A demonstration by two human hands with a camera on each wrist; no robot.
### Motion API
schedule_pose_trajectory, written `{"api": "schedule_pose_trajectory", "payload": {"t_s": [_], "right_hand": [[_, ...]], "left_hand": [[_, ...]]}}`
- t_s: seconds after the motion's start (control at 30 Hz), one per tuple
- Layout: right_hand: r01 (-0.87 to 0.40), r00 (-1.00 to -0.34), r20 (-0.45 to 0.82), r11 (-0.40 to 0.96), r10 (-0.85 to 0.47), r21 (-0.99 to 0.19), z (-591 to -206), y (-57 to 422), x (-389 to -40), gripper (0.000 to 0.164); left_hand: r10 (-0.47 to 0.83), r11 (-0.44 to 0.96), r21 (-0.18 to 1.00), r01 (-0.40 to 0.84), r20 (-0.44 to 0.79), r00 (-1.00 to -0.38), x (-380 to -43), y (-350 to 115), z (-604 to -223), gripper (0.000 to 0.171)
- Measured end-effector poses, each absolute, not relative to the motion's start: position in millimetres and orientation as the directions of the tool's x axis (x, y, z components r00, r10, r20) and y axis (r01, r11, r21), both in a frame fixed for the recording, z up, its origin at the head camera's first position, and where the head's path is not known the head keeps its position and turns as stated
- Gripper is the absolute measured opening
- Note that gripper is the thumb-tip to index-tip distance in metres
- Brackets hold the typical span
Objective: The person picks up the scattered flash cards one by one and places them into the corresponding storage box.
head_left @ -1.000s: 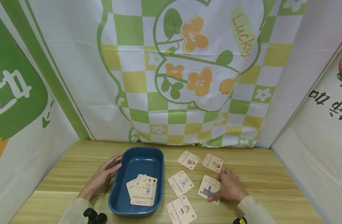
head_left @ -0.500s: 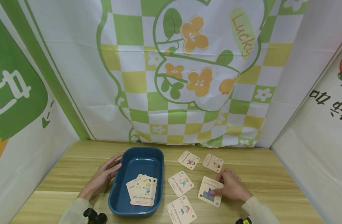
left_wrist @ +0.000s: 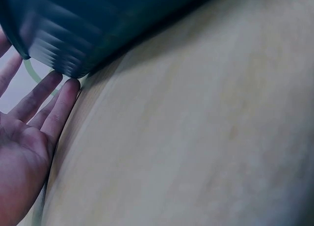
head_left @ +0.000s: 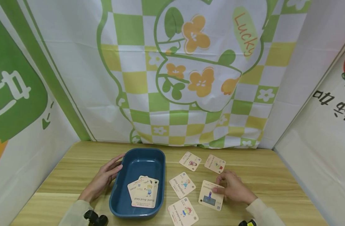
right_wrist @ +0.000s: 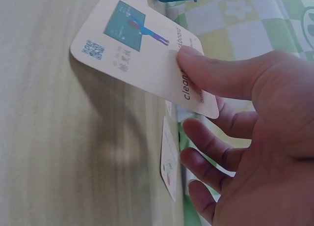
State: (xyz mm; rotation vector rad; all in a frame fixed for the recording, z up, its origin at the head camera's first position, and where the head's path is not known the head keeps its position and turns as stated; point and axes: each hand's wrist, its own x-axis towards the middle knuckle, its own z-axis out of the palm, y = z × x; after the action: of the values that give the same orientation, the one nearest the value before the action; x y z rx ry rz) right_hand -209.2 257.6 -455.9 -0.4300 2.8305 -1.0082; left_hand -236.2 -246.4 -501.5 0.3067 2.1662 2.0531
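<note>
Blackboard card (head_left: 209, 200) lower in head view than before, between fingers of right hand (head_left: 234, 188); left hand (head_left: 102, 175), fingers straight, against tray (head_left: 141, 163).

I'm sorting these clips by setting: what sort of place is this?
Likely a small screened-off booth, though the wider room is out of view. A checkered cloth hangs behind the wooden table, and printed side panels rise at its left and right.
</note>
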Motion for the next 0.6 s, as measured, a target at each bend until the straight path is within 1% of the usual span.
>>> {"api": "schedule_pose_trajectory", "payload": {"t_s": [0.33, 0.6], "right_hand": [[-0.310, -0.929, 0.036, 0.718, -0.369, -0.623, -450.2, 258.2, -208.6, 0.020], [-0.365, -0.915, 0.093, 0.709, -0.393, -0.603, -444.3, 256.6, -204.2, 0.018]], "left_hand": [[0.243, 0.044, 0.998, 0.045, 0.033, -0.969, -235.9, -246.2, -501.5, 0.061], [0.242, 0.044, 0.998, 0.048, 0.036, -0.970, -236.2, -245.7, -500.3, 0.060]]}}
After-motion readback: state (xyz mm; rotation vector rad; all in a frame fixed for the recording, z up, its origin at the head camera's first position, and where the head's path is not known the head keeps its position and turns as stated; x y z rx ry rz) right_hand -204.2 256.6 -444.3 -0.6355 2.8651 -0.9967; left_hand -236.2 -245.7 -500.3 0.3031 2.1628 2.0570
